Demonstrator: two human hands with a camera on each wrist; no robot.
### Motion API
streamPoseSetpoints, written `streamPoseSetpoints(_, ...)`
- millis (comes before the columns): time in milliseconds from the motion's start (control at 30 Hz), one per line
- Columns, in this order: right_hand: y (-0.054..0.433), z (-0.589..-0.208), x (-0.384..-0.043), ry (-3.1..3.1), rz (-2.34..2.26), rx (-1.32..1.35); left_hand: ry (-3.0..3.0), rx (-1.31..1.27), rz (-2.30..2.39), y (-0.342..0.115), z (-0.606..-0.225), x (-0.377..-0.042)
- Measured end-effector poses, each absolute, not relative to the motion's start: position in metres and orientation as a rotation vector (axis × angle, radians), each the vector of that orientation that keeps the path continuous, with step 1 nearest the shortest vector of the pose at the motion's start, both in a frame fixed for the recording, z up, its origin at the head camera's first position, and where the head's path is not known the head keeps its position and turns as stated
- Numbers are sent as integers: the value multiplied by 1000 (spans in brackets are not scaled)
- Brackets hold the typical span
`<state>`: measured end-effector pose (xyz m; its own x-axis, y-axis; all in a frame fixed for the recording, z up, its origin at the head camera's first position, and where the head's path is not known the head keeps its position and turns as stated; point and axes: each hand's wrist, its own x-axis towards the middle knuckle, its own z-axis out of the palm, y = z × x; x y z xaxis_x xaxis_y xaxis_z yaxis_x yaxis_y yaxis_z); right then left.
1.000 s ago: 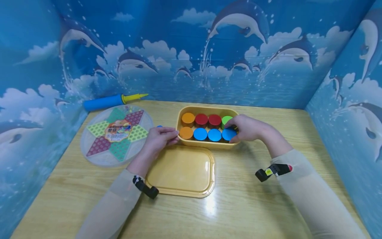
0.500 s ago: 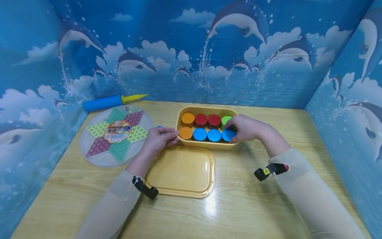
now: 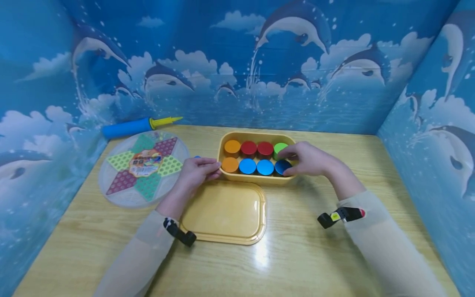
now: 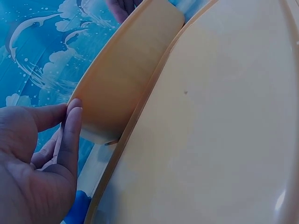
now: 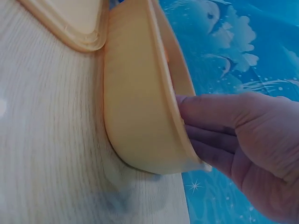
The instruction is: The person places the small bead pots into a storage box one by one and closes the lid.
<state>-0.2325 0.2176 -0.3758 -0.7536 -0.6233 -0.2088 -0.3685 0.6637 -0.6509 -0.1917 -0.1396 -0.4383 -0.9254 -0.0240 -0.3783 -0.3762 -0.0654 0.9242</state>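
A yellow plastic box (image 3: 259,179) holds two rows of short round tubs with coloured tops. In the front row are an orange tub (image 3: 230,164) and three blue ones; the back row shows an orange tub (image 3: 232,147), two red tubs (image 3: 249,148) and a green tub (image 3: 280,149). My left hand (image 3: 196,175) pinches the box's left rim between thumb and fingers, plain in the left wrist view (image 4: 46,158). Reaching over the right end, my right hand (image 3: 311,160) grips the rightmost blue-topped tub (image 3: 283,166). In the right wrist view its fingertips are hidden inside the box.
The yellow lid (image 3: 224,212) lies flat before the box. To the left is a round Chinese checkers board (image 3: 146,169), with a blue and yellow hand pump (image 3: 128,128) behind it. A small blue item (image 3: 197,157) is mostly hidden behind my left hand. Dolphin-printed cloth walls surround the table.
The rightmost blue top has turned darker, as if tilted or shaded by my right hand. My left hand stays on the rim; the whole view has shifted slightly.
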Motion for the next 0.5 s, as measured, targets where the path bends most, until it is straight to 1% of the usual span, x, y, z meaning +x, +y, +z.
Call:
streamPoseSetpoints(267, 229, -372, -214, 2514, -1071, -767, 1999, -378, 2039, -143, -437, -188)
streamPoseSetpoints(500, 240, -369, -201, 2543, -1239, -632, 2050, -320, 2004, -151, -428, -186)
